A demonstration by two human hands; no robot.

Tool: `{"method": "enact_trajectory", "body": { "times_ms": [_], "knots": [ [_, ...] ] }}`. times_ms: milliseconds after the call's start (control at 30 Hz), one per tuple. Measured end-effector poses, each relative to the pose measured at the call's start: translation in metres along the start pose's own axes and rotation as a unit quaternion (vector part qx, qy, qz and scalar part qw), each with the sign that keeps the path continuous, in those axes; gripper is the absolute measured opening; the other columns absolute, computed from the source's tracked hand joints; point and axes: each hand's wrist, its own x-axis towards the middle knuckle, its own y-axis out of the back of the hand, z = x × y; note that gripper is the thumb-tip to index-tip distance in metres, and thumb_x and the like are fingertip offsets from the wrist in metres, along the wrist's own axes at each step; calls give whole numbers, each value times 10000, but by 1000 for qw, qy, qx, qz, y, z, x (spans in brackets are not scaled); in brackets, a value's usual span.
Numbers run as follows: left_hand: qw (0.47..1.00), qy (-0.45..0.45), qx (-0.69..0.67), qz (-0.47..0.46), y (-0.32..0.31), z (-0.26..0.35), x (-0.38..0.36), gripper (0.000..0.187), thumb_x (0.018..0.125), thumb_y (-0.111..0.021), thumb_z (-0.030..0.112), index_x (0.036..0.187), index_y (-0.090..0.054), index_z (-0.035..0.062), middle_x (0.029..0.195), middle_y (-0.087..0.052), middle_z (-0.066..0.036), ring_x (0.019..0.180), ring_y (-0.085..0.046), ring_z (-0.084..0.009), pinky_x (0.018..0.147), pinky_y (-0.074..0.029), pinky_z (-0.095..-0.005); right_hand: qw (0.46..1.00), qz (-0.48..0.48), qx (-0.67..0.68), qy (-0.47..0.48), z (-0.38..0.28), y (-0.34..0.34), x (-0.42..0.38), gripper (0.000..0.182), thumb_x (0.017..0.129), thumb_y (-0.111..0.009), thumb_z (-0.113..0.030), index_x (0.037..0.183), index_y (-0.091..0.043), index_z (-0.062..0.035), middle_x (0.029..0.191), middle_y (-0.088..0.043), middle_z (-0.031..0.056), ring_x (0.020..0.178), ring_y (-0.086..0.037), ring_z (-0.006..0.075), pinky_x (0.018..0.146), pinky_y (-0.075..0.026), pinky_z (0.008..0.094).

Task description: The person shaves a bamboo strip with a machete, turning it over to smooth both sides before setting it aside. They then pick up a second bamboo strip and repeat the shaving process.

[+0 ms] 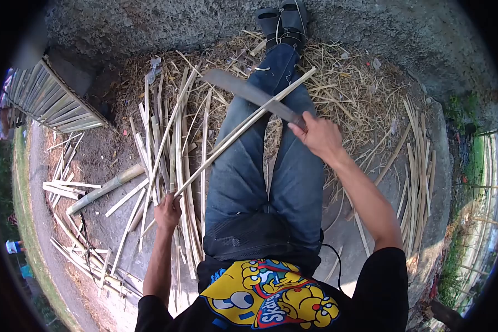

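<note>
My right hand (319, 137) is wrapped round the handle of a machete (249, 93), its broad dark blade pointing up and left above my shins. Under the blade runs a long pale bamboo strip (232, 138), slanting across my legs from lower left to upper right. My left hand (167, 212) grips this strip near its lower end, beside my left thigh. The blade crosses over the strip near its upper part. My outstretched legs (243, 182) in blue jeans lie beneath both.
Many split bamboo strips (177, 155) lie piled at my left, near a thick bamboo pole (108, 188). Another bundle of strips (419, 171) lies at my right. Shavings (348, 88) cover the ground around my feet. A rough wall (365, 27) rises beyond them, and a slatted bamboo panel (55, 99) stands upper left.
</note>
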Motion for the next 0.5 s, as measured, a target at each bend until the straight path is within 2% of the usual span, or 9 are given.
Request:
{"method": "enact_trajectory", "body": {
  "times_ms": [33, 67, 133, 167, 267, 367, 433, 500],
  "knots": [
    [999, -21, -3, 29, -2, -10, -7, 104, 935, -696, 148, 1003, -651, 84, 746, -661, -118, 577, -656, -341, 477, -508, -442, 994, 45, 52, -81, 39, 14, 20, 573, 985, -522, -633, 990, -618, -68, 684, -678, 192, 705, -695, 443, 622, -547, 549],
    [999, -34, -2, 28, 0, 8, 5, 91, 940, -689, 146, 995, -647, 86, 740, -655, -120, 568, -650, -340, 472, -504, -440, 995, 43, 2, -93, 66, 26, 34, 571, 997, -518, -613, 995, -648, -57, 721, -690, 207, 733, -696, 449, 650, -542, 546],
    [998, -46, -2, 35, -3, 37, 45, 60, 951, -672, 139, 971, -636, 95, 729, -648, -127, 559, -640, -343, 464, -493, -441, 989, 18, -1, -146, 84, 35, 50, 567, 1002, -516, -602, 1017, -661, -54, 756, -697, 232, 783, -696, 460, 696, -540, 550],
    [998, -39, -43, 31, -2, 44, 58, 59, 944, -673, 135, 971, -634, 99, 726, -648, -133, 571, -647, -353, 478, -503, -449, 990, 23, -6, -137, 79, 44, 54, 567, 1002, -516, -602, 1017, -661, -54, 756, -697, 232, 783, -696, 460, 696, -540, 550],
    [998, -38, -50, 6, -12, 33, 53, 64, 927, -671, 116, 965, -628, 89, 726, -652, -140, 576, -650, -362, 487, -507, -462, 986, 24, 18, -167, 44, 76, 48, 565, 1012, -525, -548, 1040, -662, 0, 832, -713, 267, 864, -704, 474, 767, -554, 572],
    [996, -27, -78, 19, -11, 20, 42, 75, 911, -668, 99, 973, -629, 79, 730, -656, -149, 573, -650, -373, 488, -505, -474, 989, 15, 37, -145, 35, 63, 41, 581, 1013, -526, -549, 1026, -658, 16, 828, -711, 271, 862, -703, 478, 770, -550, 578],
    [999, 2, -45, -5, 2, 18, 34, 87, 905, -662, 76, 984, -627, 70, 734, -657, -153, 582, -651, -378, 489, -501, -478, 987, 2, 41, -155, 35, 50, 41, 592, 1011, -525, -563, 1023, -654, 15, 833, -709, 279, 867, -702, 476, 787, -546, 578],
    [1000, 1, -29, 12, 5, 14, 35, 84, 910, -654, 68, 988, -622, 69, 741, -655, -149, 589, -649, -382, 490, -497, -481, 986, 9, 77, -146, 43, 28, 48, 600, 1009, -533, -564, 1024, -664, 21, 845, -711, 274, 867, -699, 469, 790, -535, 563]
  ]
}}
